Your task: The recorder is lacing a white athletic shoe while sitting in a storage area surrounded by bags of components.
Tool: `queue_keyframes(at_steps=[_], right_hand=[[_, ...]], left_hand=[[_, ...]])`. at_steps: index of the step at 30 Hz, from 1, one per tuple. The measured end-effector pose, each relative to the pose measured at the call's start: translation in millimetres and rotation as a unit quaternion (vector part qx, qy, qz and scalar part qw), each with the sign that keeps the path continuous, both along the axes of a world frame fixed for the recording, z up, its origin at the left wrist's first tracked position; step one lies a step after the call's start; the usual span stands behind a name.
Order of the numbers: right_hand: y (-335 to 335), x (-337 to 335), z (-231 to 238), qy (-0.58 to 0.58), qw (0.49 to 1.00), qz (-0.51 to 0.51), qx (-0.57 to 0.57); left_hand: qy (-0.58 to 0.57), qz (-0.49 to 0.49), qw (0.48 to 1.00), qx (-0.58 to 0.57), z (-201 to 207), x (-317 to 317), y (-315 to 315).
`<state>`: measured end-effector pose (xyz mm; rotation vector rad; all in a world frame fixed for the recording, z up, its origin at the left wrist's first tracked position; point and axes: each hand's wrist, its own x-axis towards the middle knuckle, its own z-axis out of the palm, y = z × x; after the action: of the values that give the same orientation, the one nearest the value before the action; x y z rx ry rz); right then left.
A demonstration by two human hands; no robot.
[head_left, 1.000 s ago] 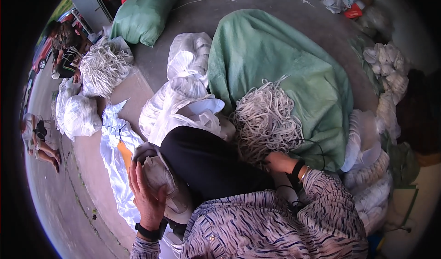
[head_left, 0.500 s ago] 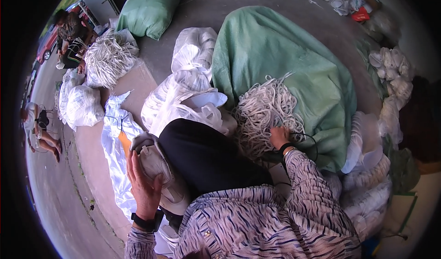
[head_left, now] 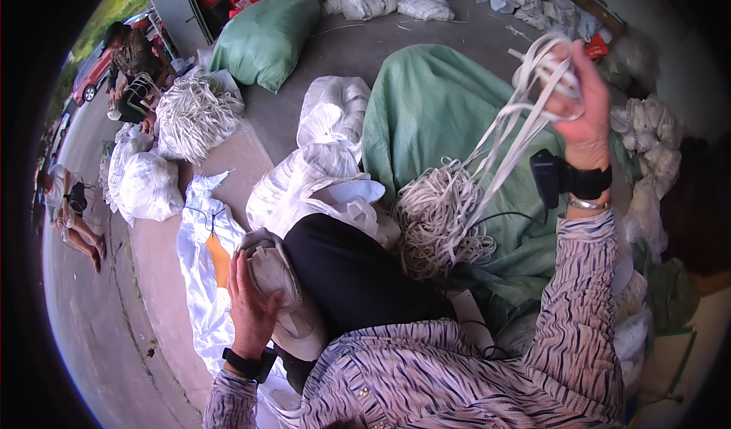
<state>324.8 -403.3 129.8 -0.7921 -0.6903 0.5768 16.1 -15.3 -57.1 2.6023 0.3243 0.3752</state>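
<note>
My left hand (head_left: 253,311) grips the side of a pale beige shoe (head_left: 283,296), with the fingers along its outer edge and the thumb across it. The shoe leans against my black-trousered leg. Up at the right, my right hand (head_left: 586,113) is closed round a looped bunch of white shoelaces (head_left: 542,71). Long strands hang from this bunch down to a tangled heap of white shoelaces (head_left: 438,216), which lies on a green woven sack (head_left: 434,94) in front of me.
White plastic bags (head_left: 304,181) stand left of the heap. A second green sack (head_left: 266,41) lies farther back. At the left, two people sit near another pile of white laces (head_left: 199,113). White fabric (head_left: 202,269) with an orange tag (head_left: 218,258) lies beside the shoe.
My right hand has risen from the heap, up and to the right, pulling a bunch of shoelaces with it. My left hand stays on the shoe. The whole view has shifted slightly.
</note>
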Motion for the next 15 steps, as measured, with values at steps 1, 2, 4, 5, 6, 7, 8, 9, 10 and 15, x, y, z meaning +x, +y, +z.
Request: queue_keyframes(at_steps=[1,2,4,5,6,7,8,9,10,15], right_hand=[[5.9,-2.8,24.5,-0.046,0.998,-0.022,0.026],[11.1,6.6,34.0,-0.057,0.998,-0.021,0.027],[36.2,17.7,53.2,-0.147,0.936,-0.18,-0.265],[51.1,7.2,59.7,-0.218,0.835,-0.34,-0.372],[58.7,-1.4,74.0,-0.23,0.837,-0.338,-0.364],[65.3,-8.4,85.0,-0.281,0.86,-0.247,-0.347],[72.3,-15.2,94.7,-0.33,0.873,-0.152,-0.326],[86.2,-28.4,101.7,-0.358,0.871,-0.102,-0.32],[101.6,-38.8,103.6,-0.366,0.872,-0.096,-0.31],[181.8,-110.8,97.8,-0.363,0.891,0.125,-0.241]], left_hand=[[0.0,0.0,1.0,-0.004,-2.2,2.0,-0.3],[-0.001,0.0,1.0,-0.008,-1.7,3.6,-0.5],[0.001,0.012,1.0,-0.022,3.2,5.4,-0.2],[0.013,-0.012,0.999,-0.032,5.1,4.7,3.7],[0.023,-0.034,0.998,-0.042,7.3,5.4,7.7],[0.015,-0.023,0.999,-0.038,12.0,4.3,10.9],[0.017,-0.042,0.996,-0.08,19.4,6.1,15.1],[0.02,-0.063,0.99,-0.121,29.8,6.4,20.1],[0.024,-0.083,0.983,-0.162,41.7,6.1,25.7],[-0.163,-0.195,0.918,-0.306,122.6,28.6,-26.1]])
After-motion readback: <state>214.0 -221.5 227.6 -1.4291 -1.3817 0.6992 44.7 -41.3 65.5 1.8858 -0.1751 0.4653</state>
